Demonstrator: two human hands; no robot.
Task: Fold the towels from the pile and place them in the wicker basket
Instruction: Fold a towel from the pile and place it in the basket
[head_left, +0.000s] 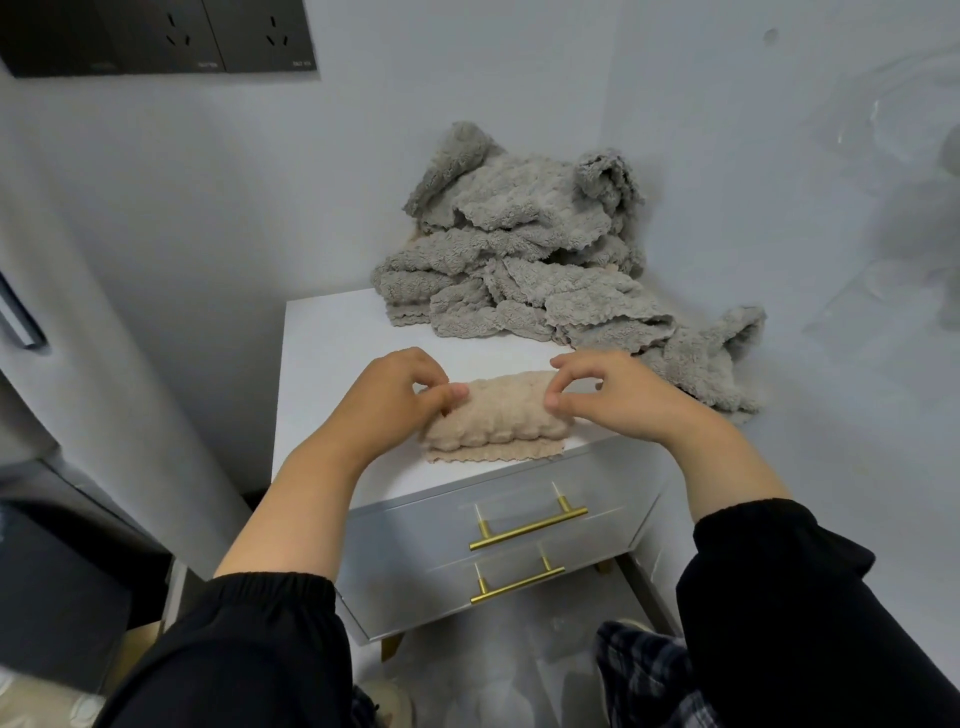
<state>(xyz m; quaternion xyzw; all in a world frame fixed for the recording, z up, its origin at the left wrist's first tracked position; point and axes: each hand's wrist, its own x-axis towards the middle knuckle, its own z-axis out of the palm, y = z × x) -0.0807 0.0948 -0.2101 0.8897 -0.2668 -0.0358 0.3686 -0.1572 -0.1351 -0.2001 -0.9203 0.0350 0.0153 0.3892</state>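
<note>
Left hand (400, 395): fingers curled, pinching the left end of the folded beige ribbed-fleece towel (498, 421). Right hand (608, 395): fingers curled, pinching the right end. The towel lies between both sets of fingertips, on the white drawer cabinet top (332, 374). Judged light, soft, limp and unlikely to slip; best held at both ends with the layers pinched together. Beyond the fingers: crumpled pile of grey fleece towels (524, 260). Wicker basket not in view.

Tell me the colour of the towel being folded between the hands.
Beige: the fluffy beige towel shows best in the head view.
</note>
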